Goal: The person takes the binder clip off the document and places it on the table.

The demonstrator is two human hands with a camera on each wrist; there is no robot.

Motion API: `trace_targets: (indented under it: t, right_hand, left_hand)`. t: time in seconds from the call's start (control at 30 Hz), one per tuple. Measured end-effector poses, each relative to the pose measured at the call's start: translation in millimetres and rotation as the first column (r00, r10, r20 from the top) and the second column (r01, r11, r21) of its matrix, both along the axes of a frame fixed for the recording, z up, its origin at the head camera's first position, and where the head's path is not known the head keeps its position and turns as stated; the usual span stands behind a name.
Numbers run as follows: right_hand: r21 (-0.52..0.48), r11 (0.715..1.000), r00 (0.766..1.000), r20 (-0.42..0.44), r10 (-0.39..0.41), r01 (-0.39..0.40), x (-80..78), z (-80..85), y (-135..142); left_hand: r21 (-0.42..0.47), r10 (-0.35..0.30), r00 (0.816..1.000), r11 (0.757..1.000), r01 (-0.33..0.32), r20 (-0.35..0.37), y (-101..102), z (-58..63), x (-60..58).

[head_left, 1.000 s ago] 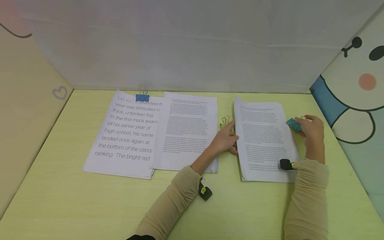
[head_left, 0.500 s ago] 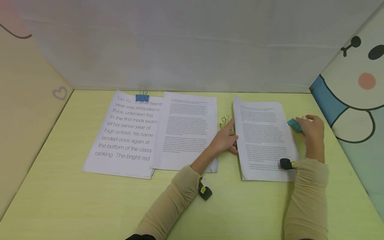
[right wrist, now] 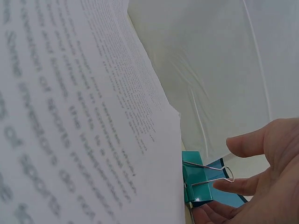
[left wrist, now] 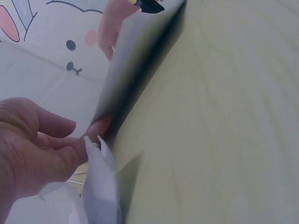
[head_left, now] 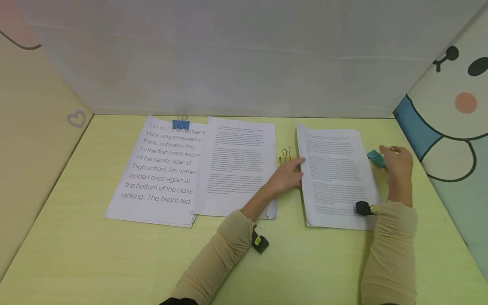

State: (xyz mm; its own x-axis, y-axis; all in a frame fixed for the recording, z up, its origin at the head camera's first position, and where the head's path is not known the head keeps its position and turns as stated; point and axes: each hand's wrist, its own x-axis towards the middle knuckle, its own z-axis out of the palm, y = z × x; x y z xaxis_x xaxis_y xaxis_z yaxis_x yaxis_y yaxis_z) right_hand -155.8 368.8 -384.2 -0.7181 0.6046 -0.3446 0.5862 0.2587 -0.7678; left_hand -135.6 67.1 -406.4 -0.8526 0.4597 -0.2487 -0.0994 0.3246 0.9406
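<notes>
At the right-hand stack of printed paper (head_left: 335, 178), my left hand (head_left: 287, 176) holds the left edge, which stands a little off the table. In the left wrist view, one fingertip reaches under the lifted paper (left wrist: 122, 67). My right hand (head_left: 397, 165) is beside the stack's right edge, next to a teal binder clip (head_left: 376, 159). The right wrist view shows a finger touching the clip's wire handle (right wrist: 229, 173), with the thumb (right wrist: 245, 143) apart from it. The clip lies at the paper's edge; whether it grips any sheets cannot be told.
A large-print stack (head_left: 160, 169) with a blue binder clip (head_left: 181, 124) on its top edge lies at left. Another printed stack (head_left: 236, 169) overlaps its right side. A gold binder clip (head_left: 286, 153) sits between the middle and right stacks. Walls border the back and sides.
My left index finger has moved from pointing along the stack's edge to its left margin. My right hand and the teal clip have shifted slightly right.
</notes>
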Motion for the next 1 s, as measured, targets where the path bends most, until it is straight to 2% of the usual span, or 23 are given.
trace_targets:
  t: [0.1, 0.23, 0.37, 0.5, 0.6, 0.73, 0.9, 1.0]
  right_hand:
    - [-0.009, 1.000, 1.000, -0.014, -0.004, 0.004, 0.3, 0.3, -1]
    - [0.013, 1.000, 1.000, -0.026, -0.007, 0.008, -0.5, 0.9, -2]
    - [0.048, 0.999, 0.998, -0.054, -0.008, 0.011, -5.4, 4.5, -6]
    - [0.095, 0.995, 0.996, -0.094, 0.003, 0.006, -9.7, 10.7, -13]
    - [0.133, 0.991, 0.992, -0.122, 0.017, 0.000, -12.1, 16.4, -19]
    - [0.198, 0.980, 0.987, -0.159, 0.030, 0.002, -14.1, 24.1, -29]
    - [0.258, 0.966, 0.974, -0.212, 0.081, -0.024, -14.2, 35.1, -43]
    - [0.278, 0.959, 0.966, -0.229, 0.121, -0.054, -11.4, 42.3, -59]
  left_hand:
    - [-0.082, -0.015, 0.999, 0.997, 0.011, -0.051, -1, 7.3, 2.0]
    - [-0.138, -0.031, 0.993, 0.990, 0.015, -0.114, -4, 19.7, 5.9]
    - [-0.155, -0.055, 0.978, 0.988, 0.023, -0.202, -15, 36.4, 11.6]
    - [-0.135, -0.058, 0.959, 0.991, 0.020, -0.278, -33, 52.1, 17.5]
    - [-0.109, -0.018, 0.949, 0.994, -0.017, -0.314, -53, 59.3, 19.5]
    - [-0.100, 0.067, 0.938, 0.989, -0.107, -0.341, -87, 63.0, 18.9]
    - [-0.107, 0.170, 0.912, 0.968, -0.225, -0.372, -133, 58.6, 15.9]
    - [-0.105, 0.235, 0.900, 0.951, -0.291, -0.367, -163, 54.7, 15.2]
